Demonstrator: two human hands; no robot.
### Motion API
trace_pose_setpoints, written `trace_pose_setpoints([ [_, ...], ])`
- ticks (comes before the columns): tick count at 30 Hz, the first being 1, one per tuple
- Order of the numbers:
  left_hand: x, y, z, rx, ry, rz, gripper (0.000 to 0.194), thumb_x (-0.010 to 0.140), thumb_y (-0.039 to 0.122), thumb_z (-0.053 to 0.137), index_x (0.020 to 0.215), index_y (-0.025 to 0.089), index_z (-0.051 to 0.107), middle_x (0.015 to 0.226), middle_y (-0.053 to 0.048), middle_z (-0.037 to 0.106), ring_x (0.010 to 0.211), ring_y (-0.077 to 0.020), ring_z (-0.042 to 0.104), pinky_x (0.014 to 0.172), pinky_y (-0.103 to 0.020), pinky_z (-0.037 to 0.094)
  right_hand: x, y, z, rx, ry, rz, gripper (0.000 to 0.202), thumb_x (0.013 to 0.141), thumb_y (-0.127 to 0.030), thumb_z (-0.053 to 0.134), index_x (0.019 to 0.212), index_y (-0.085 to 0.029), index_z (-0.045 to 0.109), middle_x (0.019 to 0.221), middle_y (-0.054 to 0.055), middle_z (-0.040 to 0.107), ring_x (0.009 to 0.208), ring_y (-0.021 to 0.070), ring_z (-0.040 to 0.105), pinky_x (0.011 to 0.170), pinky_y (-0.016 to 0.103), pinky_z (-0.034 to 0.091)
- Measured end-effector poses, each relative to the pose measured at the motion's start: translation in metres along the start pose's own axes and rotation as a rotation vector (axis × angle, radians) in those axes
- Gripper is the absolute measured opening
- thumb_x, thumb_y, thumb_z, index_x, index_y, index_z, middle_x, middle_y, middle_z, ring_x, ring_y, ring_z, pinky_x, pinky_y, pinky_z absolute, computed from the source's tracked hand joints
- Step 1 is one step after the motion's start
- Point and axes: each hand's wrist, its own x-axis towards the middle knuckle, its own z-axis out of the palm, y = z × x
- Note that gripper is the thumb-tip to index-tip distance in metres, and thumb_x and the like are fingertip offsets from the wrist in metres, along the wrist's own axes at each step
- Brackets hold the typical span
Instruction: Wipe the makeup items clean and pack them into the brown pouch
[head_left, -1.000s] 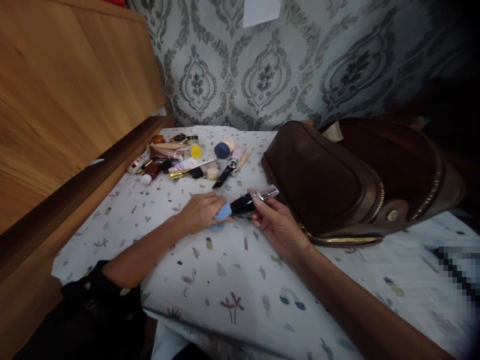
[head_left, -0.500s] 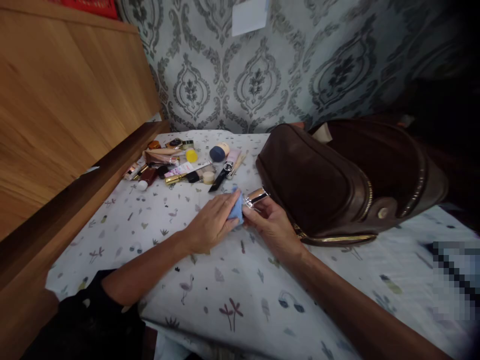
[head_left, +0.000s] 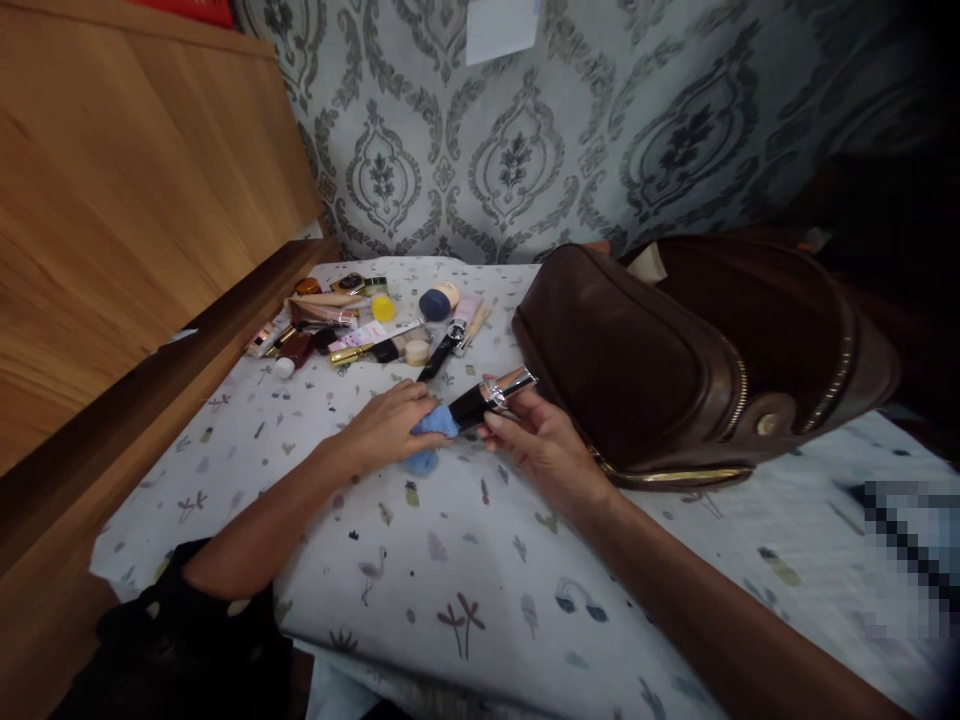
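Observation:
Between my hands lies a black cosmetic tube with a shiny silver end (head_left: 480, 400), tilted up to the right. My right hand (head_left: 551, 445) is closed around its silver end, thumb on the near side. A blue cloth (head_left: 431, 432) is pinched in my left hand (head_left: 390, 425) and touches the tube's black end. Just beyond them, a similar black and silver tube (head_left: 448, 348) rests on the patterned sheet (head_left: 450, 570).
Several cosmetics, including a yellow-capped item (head_left: 382, 307) and a dark blue-lidded jar (head_left: 435, 303), lie at the back left. A brown leather bag (head_left: 622, 360) with gold zips stands close by my right hand. A wooden panel (head_left: 150, 150) borders the left side.
My left hand has drawn back to the left with the blue cloth, baring the tube's black body. My right hand still holds the tube at nearly the same place.

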Motion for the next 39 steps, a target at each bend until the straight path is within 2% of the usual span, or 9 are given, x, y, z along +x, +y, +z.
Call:
trace_pose_setpoints([
  [7, -0.004, 0.007, 0.0, 0.032, 0.155, -0.072, 0.044, 0.09, 0.059, 0.053, 0.081, 0.017, 0.066, 0.082, -0.006, 0.063, 0.085, -0.0233, 0.06, 0.074, -0.034, 0.049, 0.0, -0.001, -0.002, -0.166, 0.082, -0.092, 0.037, 0.06, -0.041, 0.088, 0.072, -0.018, 0.062, 0.059, -0.002, 0.056, 0.051, 0.0105, 0.048, 0.047, 0.026, 0.039],
  [10, -0.005, 0.021, 0.002, 0.003, 0.326, -0.023, 0.045, 0.097, 0.053, 0.041, 0.111, 0.016, 0.063, 0.1, -0.01, 0.065, 0.098, -0.0247, 0.06, 0.084, -0.037, 0.05, -0.002, -0.001, 0.001, -0.19, 0.097, -0.098, 0.039, 0.062, -0.045, 0.086, 0.075, -0.019, 0.061, 0.061, -0.002, 0.058, 0.05, 0.0107, 0.049, 0.046, 0.026, 0.041],
  [12, -0.005, 0.029, 0.008, -0.034, 0.374, 0.105, 0.048, 0.101, 0.046, 0.034, 0.135, 0.015, 0.048, 0.121, -0.014, 0.061, 0.114, -0.0262, 0.056, 0.096, -0.041, 0.048, -0.003, -0.001, 0.003, -0.166, 0.117, -0.097, 0.045, 0.061, -0.046, 0.086, 0.087, -0.021, 0.061, 0.065, -0.003, 0.061, 0.049, 0.0116, 0.052, 0.045, 0.026, 0.043],
  [14, -0.004, 0.034, 0.015, -0.068, 0.353, 0.199, 0.052, 0.102, 0.043, 0.032, 0.146, 0.015, 0.032, 0.132, -0.018, 0.055, 0.122, -0.0279, 0.052, 0.103, -0.046, 0.044, -0.004, 0.0, 0.005, -0.151, 0.115, -0.089, 0.051, 0.061, -0.049, 0.085, 0.096, -0.021, 0.061, 0.065, -0.004, 0.062, 0.049, 0.0125, 0.053, 0.044, 0.026, 0.044],
  [17, -0.002, 0.034, 0.023, -0.106, 0.281, 0.174, 0.056, 0.101, 0.044, 0.035, 0.148, 0.016, 0.027, 0.13, -0.018, 0.056, 0.119, -0.0299, 0.054, 0.102, -0.051, 0.044, -0.003, 0.002, 0.004, -0.135, 0.087, -0.047, 0.048, 0.064, -0.054, 0.082, 0.092, -0.02, 0.065, 0.061, -0.003, 0.06, 0.05, 0.0135, 0.054, 0.044, 0.026, 0.044],
  [21, -0.003, 0.025, 0.021, -0.164, 0.192, 0.065, 0.053, 0.095, 0.046, 0.05, 0.138, 0.017, 0.04, 0.124, -0.015, 0.058, 0.117, -0.0308, 0.053, 0.099, -0.051, 0.046, -0.001, 0.004, 0.002, -0.074, 0.043, -0.012, 0.041, 0.061, -0.046, 0.085, 0.084, -0.019, 0.067, 0.066, -0.001, 0.063, 0.056, 0.0131, 0.057, 0.048, 0.025, 0.044],
  [28, 0.0, 0.015, 0.014, -0.316, 0.093, -0.111, 0.033, 0.082, 0.045, 0.068, 0.1, 0.019, 0.059, 0.101, -0.008, 0.065, 0.097, -0.0277, 0.06, 0.087, -0.042, 0.048, -0.003, 0.001, 0.003, -0.141, -0.002, -0.026, 0.035, 0.06, -0.036, 0.086, 0.084, -0.017, 0.071, 0.07, -0.001, 0.064, 0.056, 0.01, 0.05, 0.05, 0.024, 0.04],
  [34, -0.003, 0.032, 0.011, -0.799, 0.074, -0.224, 0.036, 0.084, 0.053, 0.062, 0.082, 0.017, 0.056, 0.071, 0.003, 0.056, 0.067, -0.0143, 0.052, 0.064, -0.026, 0.044, -0.005, 0.0, 0.006, -0.061, -0.075, -0.052, 0.034, 0.065, -0.039, 0.084, 0.091, -0.019, 0.073, 0.091, 0.002, 0.072, 0.085, 0.0163, 0.063, 0.082, 0.03, 0.05],
  [39, -0.004, 0.037, 0.016, -0.816, 0.139, -0.232, 0.048, 0.084, 0.06, 0.057, 0.063, 0.019, 0.045, 0.058, 0.004, 0.046, 0.056, -0.0106, 0.042, 0.056, -0.023, 0.038, -0.006, 0.005, 0.007, 0.008, -0.101, -0.047, 0.038, 0.069, -0.04, 0.082, 0.098, -0.02, 0.067, 0.097, 0.003, 0.07, 0.089, 0.0168, 0.063, 0.081, 0.03, 0.051],
])
